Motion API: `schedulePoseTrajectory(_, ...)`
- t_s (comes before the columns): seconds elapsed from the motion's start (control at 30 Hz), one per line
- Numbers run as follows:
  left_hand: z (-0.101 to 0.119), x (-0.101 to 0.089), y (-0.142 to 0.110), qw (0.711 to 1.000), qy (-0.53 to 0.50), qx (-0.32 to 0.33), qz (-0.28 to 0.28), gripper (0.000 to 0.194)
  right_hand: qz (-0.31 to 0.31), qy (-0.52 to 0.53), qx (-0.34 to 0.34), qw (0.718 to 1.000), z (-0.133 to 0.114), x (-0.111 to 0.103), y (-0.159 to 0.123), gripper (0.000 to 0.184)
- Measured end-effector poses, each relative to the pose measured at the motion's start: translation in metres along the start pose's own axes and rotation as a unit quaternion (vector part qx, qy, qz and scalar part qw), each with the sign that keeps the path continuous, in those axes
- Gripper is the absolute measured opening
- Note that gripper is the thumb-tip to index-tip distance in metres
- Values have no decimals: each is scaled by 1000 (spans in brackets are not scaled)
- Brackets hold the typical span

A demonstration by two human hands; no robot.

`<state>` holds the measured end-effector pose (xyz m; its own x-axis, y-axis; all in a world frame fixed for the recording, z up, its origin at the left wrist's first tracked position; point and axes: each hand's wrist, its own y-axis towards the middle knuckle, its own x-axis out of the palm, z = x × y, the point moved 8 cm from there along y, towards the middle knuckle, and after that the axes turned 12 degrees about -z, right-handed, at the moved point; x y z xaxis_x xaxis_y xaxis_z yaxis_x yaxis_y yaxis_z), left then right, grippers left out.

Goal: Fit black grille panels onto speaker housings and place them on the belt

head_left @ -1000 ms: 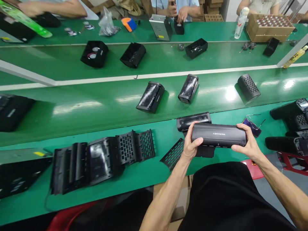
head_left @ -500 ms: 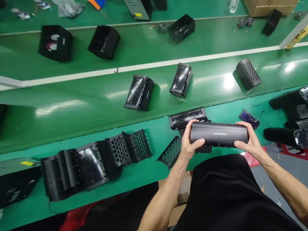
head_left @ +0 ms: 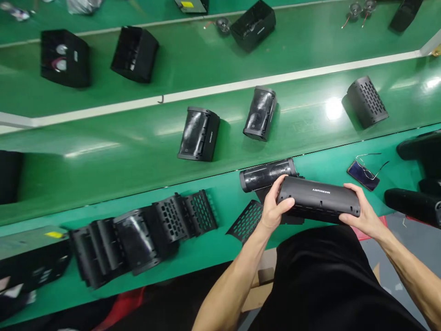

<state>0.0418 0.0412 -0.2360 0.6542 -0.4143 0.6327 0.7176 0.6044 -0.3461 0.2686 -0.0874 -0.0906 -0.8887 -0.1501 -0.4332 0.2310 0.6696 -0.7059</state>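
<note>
A long black speaker housing (head_left: 319, 198) with white lettering on its top is held by both ends above the near edge of the green bench (head_left: 213, 257). My left hand (head_left: 274, 209) wraps its left end, my right hand (head_left: 361, 214) grips its right end. It slopes slightly down to the right. Just behind it on the bench lies a glossy black cylinder-shaped speaker part (head_left: 267, 174). A black perforated grille plate (head_left: 246, 220) lies flat beside my left wrist.
A row of stacked black grille shells (head_left: 144, 234) lies at the bench's left. Several black speaker bodies (head_left: 199, 134) ride the green conveyor belt (head_left: 103, 170) behind. A phone with a wire (head_left: 363, 168) and more black housings (head_left: 413, 202) sit at the right.
The view has tipped downward and shifted a little. The housing in my hands has tilted, right end lower, and turned slightly toward me. Both grips are unchanged.
</note>
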Motion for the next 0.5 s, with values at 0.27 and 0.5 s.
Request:
schedulePoseTrajectory(0.27, 66, -95, -7, 948, 229, 76, 208, 58, 67, 250, -14, 966, 4, -62, 165, 87)
schedulePoseTrajectory(0.5, -47, -194, -145, 823, 408, -200, 340, 26, 117, 244, 56, 961, 3, -124, 301, 73)
